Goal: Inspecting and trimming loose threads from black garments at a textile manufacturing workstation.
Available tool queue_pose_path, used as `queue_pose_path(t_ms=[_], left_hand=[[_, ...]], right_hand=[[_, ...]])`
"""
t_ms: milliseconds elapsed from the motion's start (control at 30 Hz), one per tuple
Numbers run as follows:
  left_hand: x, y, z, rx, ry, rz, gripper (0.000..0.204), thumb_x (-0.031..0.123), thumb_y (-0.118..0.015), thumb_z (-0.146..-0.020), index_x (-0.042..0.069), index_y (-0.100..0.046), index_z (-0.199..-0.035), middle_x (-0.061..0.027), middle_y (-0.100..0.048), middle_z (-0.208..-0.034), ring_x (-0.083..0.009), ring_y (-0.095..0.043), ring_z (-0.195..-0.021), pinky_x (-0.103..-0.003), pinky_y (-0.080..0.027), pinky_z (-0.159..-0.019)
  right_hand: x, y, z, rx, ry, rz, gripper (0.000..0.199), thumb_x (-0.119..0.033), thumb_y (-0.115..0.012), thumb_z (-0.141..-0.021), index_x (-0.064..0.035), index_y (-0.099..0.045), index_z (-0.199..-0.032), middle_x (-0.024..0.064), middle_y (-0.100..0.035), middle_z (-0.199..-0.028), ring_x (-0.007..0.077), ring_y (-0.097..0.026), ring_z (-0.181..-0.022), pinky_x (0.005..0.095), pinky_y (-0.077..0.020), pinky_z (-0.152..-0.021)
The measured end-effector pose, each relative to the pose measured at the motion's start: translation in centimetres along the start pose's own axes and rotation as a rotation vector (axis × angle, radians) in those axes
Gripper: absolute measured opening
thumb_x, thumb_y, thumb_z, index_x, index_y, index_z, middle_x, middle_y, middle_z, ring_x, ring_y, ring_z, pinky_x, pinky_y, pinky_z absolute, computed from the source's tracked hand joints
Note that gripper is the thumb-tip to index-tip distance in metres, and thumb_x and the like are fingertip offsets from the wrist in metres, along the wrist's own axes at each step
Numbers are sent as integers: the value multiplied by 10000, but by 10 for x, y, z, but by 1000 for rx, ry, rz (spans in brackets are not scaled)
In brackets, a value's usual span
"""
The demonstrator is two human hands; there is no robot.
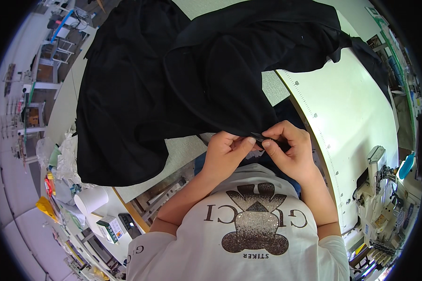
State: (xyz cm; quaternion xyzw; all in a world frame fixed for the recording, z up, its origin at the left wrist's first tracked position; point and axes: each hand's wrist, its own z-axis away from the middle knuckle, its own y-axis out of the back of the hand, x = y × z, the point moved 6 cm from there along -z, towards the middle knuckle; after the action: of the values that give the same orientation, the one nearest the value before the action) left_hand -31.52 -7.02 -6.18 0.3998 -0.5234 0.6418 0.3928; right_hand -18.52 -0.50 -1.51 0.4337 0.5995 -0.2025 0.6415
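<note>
A large black garment (173,79) lies heaped over the pale work table (361,117), folded over itself. My left hand (225,152) pinches its near edge, just in front of my chest. My right hand (290,150) grips the same black edge a little to the right, thumb and fingers closed on the cloth. Both hands almost touch each other. The bit of edge held between them is mostly hidden by my fingers.
A white sewing machine (377,196) stands at the right end of the table. At the left are a white cup (91,200), clear plastic bags (65,159), a yellow item (44,206) and small boxes. Racks and stools stand further off at the upper left.
</note>
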Motion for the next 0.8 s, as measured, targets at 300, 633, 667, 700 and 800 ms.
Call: queue_pose_path(t_ms=[300,633,667,700,800], left_hand=[[-3,2,1,15,7,-47,155,4,-547,-901,-41,-577,-1046,-89,-651,-926,-122,-640,-829,-242,-523,-768],[-2,1,-1,13,-21,-74,162,-14,-563,-886,-31,-595,-1044,-63,-652,-915,-79,-616,-824,-214,-516,-739],[-1,1,0,13,-21,-75,162,-14,-563,-886,-31,-595,-1044,-63,-652,-915,-79,-616,-824,-214,-516,-739],[-1,0,0,17,-9,-69,166,-14,-566,-885,-31,-597,-1047,-62,-653,-912,-79,-616,-822,-214,-516,-737],[-4,2,0,12,6,-82,174,-15,-569,-882,-34,-598,-1052,-64,-654,-912,-83,-618,-823,-217,-519,-735]], right_hand=[[-4,2,0,-15,12,55,128,-3,-656,-776,11,-572,-871,89,-620,-687,132,-601,-547,229,-440,-498],[-3,-5,-2,-6,18,-12,140,-9,-655,-784,16,-553,-878,95,-639,-723,141,-630,-581,224,-458,-519],[-4,-4,-2,-6,18,-13,140,-9,-655,-784,16,-553,-878,95,-639,-723,141,-630,-581,224,-458,-519],[-3,-3,-2,-16,-4,2,138,-9,-655,-785,17,-553,-875,96,-640,-725,144,-636,-589,225,-464,-526],[1,-4,-1,-15,-30,-19,136,-9,-654,-786,18,-553,-872,99,-640,-724,149,-641,-596,225,-469,-533]])
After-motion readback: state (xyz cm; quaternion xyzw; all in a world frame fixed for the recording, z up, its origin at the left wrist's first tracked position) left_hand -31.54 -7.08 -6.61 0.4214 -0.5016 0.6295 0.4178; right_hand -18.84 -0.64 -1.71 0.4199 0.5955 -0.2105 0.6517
